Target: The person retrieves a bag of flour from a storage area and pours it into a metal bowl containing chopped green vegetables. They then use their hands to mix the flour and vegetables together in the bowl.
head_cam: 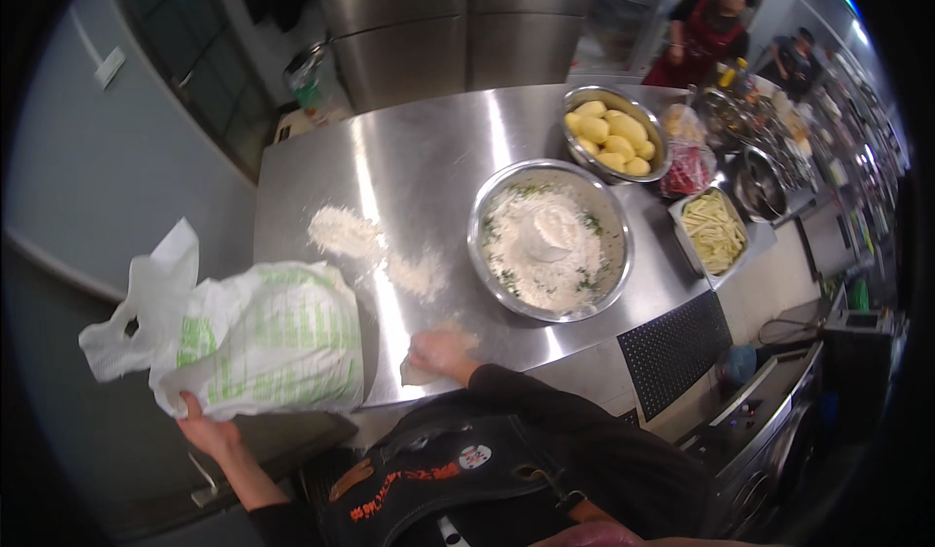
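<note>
My left hand [206,427] grips the lower left edge of a bulky white plastic bag [285,350] with green print, which lies at the table's left end. My right hand [440,353] is low over the front edge of the steel table [431,145], fingers curled. Something pale shows under it, too blurred to name. Beside the bag lie a heap of white flour [345,231] and a thinner flour patch [415,273]. To the right stands a large steel bowl [478,273] holding flour [548,277] with chopped greens around its rim and a raised mound in the middle.
Behind the large bowl stands a steel bowl [573,154] of peeled potatoes [613,138]. Bagged food [687,160] and a tray of cut pale strips [712,233] are farther right. A black perforated mat [679,353] lies beyond the table's front edge. Two people [705,35] are in the background.
</note>
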